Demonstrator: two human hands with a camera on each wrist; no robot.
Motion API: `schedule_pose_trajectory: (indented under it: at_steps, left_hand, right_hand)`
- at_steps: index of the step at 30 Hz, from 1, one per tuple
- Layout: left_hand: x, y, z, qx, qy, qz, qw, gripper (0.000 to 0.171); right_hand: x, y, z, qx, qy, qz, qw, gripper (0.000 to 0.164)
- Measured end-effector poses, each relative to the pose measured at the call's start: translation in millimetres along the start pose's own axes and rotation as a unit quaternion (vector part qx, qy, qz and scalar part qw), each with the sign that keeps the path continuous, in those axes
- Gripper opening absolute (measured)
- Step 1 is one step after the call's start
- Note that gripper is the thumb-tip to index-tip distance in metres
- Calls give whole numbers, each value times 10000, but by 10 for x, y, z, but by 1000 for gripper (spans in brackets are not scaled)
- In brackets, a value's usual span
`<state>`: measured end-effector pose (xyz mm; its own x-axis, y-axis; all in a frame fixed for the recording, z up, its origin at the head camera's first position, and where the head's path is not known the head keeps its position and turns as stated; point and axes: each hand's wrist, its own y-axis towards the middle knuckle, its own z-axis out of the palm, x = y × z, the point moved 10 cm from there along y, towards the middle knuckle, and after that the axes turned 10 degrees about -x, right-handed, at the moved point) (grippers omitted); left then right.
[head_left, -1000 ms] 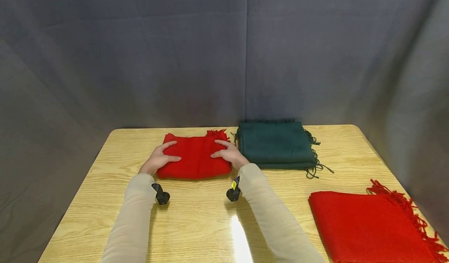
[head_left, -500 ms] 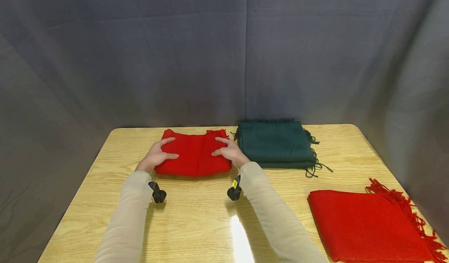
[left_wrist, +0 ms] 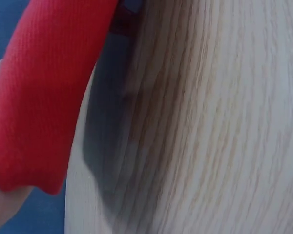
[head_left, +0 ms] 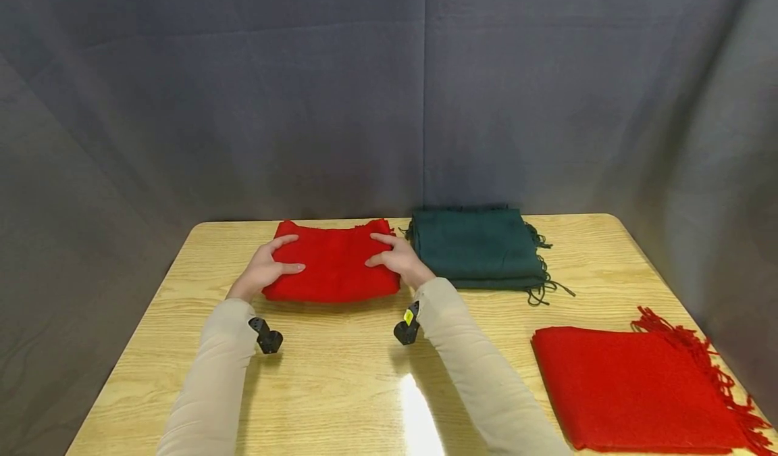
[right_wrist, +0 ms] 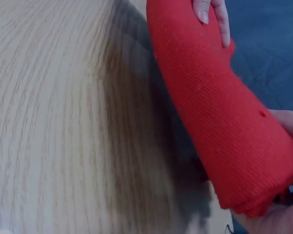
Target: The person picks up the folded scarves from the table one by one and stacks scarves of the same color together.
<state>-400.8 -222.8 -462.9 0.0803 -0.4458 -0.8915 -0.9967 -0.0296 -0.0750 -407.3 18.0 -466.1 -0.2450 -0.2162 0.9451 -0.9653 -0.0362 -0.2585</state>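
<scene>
This looks like a recording booth, nearer a studio or lab than a home. In the head view, dark grey cloth (head_left: 273, 105) hangs from eight o'clock through twelve to four, walling in a wood-grain table (head_left: 340, 382) whose far corners (head_left: 205, 234) are rounded, at nine and three. Black devices (head_left: 269, 342) sit at the person's wrists (head_left: 240, 292), between seven and eight and near six.

In the head view, the folded red cloth (head_left: 333, 267) is shifting upward, and the left hand (head_left: 263, 268) is edging leftward
</scene>
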Motion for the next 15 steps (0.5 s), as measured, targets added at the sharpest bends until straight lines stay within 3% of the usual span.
schedule_pose_trajectory:
  at_steps: [8,15]
  left_hand:
    - [-37,-11,-45,-88,20,25,10000,70]
    - [-176,-50,-81,-120,-19,301,9995,67]
  right_hand:
    - [81,-10,12,121,78,-85,9999,63]
    - [158,-42,-8,151,312,-48,9994,64]
